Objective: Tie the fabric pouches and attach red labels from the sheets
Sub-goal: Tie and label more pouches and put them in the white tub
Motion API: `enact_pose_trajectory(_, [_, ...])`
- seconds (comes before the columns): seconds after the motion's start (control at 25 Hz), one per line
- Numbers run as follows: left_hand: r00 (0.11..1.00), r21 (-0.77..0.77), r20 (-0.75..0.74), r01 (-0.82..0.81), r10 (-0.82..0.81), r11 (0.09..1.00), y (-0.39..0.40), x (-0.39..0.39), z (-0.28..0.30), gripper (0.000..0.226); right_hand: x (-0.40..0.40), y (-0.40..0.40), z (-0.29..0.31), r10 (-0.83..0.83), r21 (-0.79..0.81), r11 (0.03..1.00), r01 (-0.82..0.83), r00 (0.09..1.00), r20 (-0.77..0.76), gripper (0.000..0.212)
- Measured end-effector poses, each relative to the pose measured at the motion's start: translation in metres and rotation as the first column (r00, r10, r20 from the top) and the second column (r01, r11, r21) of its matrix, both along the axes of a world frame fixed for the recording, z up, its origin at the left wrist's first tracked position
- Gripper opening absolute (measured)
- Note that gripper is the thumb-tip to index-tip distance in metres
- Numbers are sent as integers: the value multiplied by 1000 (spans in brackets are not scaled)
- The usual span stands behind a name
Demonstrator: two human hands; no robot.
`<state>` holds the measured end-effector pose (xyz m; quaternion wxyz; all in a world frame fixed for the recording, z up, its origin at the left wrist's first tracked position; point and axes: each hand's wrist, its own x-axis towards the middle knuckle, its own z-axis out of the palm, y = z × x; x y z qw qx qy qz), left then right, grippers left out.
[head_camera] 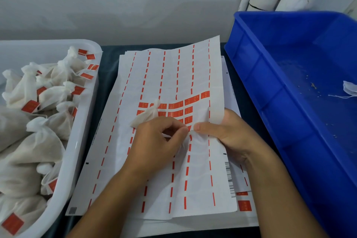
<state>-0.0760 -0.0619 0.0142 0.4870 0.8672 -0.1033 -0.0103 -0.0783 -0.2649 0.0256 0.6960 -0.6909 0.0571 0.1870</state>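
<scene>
A white label sheet [166, 75] with several red labels [191, 100] left in its middle rows lies on a stack of sheets in front of me. My left hand [154, 145] holds a small white fabric pouch [146, 116] against the sheet, its fingertips pinching at a red label by the sheet's fold. My right hand [224, 133] grips the sheet's right edge, thumb pressed on top next to the left fingertips. The label being pinched is mostly hidden by my fingers.
A white tray [77, 141] at left holds several tied pouches with red labels. A blue plastic bin [270, 87] at right contains one untied pouch [349, 88] and crumbs. A pale wall stands behind the table, with white pipes at the upper right.
</scene>
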Motion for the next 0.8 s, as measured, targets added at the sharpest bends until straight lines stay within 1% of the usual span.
enact_pose_trajectory(0.16, [1000, 111, 24, 15, -18, 994, -2, 1, 0, 17, 0, 1, 1, -12, 0, 1000, 12, 1000, 2, 30])
enact_pose_trajectory(0.24, [1000, 139, 20, 6, -8, 990, -3, 2, -3, 16, 0, 1, 2, -14, 1, 1000, 14, 1000, 0, 32])
enact_pose_trajectory(0.52, [999, 112, -28, -23, 27, 993, -3, 3, -8, 16, -1, -2, 6, -2, -12, 1000, 3, 1000, 7, 34])
enact_pose_trajectory(0.6, [998, 94, -34, -41, 45, 995, -3, 3, -9, 16, -1, -6, 8, -10, -66, 998, 12, 1000, 25, 33])
enact_pose_trajectory(0.72, [997, 64, -46, -59, 62, 996, -2, 4, -8, 15, -1, -14, 9, -15, -218, 976, 28, 998, 60, 30])
enact_pose_trajectory(0.8, [996, 47, -57, -68, 71, 997, -2, 4, -6, 15, -1, -18, 8, -71, -323, 942, 85, 996, 55, 33])
